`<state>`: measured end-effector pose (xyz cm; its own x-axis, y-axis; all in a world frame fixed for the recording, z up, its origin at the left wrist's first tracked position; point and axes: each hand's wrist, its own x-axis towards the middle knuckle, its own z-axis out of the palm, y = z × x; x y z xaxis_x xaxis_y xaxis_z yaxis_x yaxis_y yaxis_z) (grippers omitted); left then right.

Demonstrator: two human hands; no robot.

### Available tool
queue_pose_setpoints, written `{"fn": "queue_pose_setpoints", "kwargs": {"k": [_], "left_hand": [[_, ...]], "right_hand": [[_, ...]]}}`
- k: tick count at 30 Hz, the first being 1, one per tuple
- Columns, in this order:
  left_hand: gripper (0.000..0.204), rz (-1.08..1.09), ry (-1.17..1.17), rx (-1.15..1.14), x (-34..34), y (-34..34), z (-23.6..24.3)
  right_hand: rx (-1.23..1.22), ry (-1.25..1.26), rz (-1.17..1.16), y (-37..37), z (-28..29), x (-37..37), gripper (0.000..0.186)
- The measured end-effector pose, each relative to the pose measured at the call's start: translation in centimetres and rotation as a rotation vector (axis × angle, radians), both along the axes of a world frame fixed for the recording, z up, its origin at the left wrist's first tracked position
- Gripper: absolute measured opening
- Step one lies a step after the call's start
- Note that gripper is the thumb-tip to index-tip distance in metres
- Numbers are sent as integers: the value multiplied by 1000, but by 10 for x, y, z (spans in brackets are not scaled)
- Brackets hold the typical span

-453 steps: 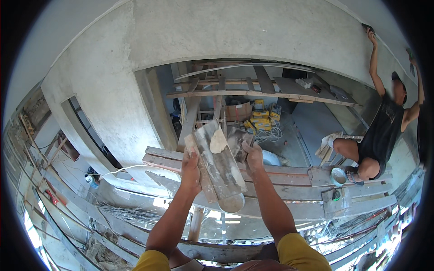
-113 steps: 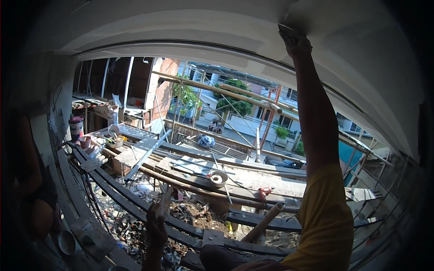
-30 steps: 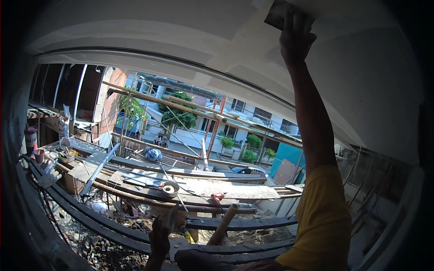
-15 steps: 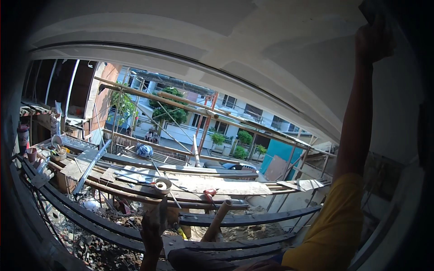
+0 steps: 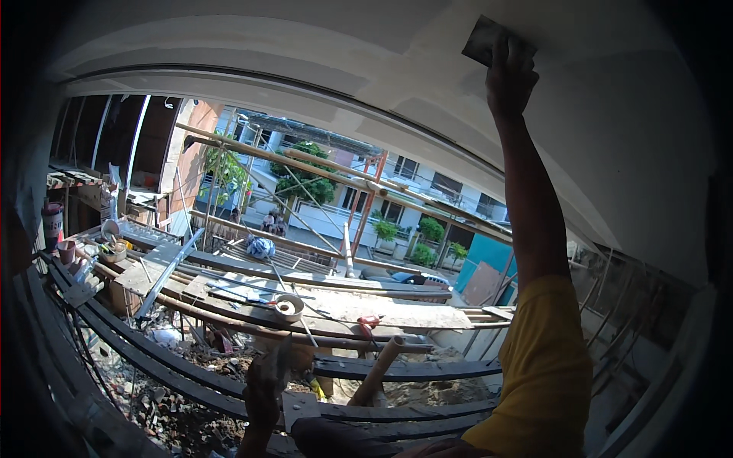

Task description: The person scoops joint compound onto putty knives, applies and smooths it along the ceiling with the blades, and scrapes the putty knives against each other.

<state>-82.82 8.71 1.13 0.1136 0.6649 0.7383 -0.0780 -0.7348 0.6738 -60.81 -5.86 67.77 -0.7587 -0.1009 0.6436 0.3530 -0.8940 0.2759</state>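
Observation:
High overhead, my right hand (image 5: 510,84) grips a dark rectangular trowel (image 5: 482,40), its blade against the pale, patchy ceiling (image 5: 382,57). The raised forearm runs down into a yellow sleeve at the right. Low in the middle, my left hand (image 5: 262,389) is closed on a flat board (image 5: 279,366), seen nearly edge-on and in shade; I cannot make out what lies on its face.
Plank walkways (image 5: 405,370) cross above rubble. Beyond lie a bowl (image 5: 298,305), a red power tool (image 5: 369,324), an upright-leaning tube (image 5: 382,359), tubs (image 5: 114,248) at left, metal strips and bamboo scaffolding (image 5: 298,168). Outside are houses, shrubs and seated people (image 5: 275,223).
My right hand and trowel swung right about half a second ago and are now back left. Earlier, both hands held boards low before a wall; now the view faces the open side, right arm raised.

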Motion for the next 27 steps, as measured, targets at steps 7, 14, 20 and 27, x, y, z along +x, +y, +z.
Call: {"fn": "queue_pose_setpoints", "kwargs": {"k": [7,14,20,27], "left_hand": [[41,6,-16,66,-5,2,9],[51,55,-45,103,-10,9,9],[62,-36,-115,-105,-1,12,-4],[63,-76,-88,-123,-3,6,6]], "right_hand": [[-140,133,-22,24,-33,33,55],[293,-356,55,-138,-6,-105,53],[435,-359,-82,-160,30,-92,49],[136,-136,73,-50,-1,-13,57]]}}
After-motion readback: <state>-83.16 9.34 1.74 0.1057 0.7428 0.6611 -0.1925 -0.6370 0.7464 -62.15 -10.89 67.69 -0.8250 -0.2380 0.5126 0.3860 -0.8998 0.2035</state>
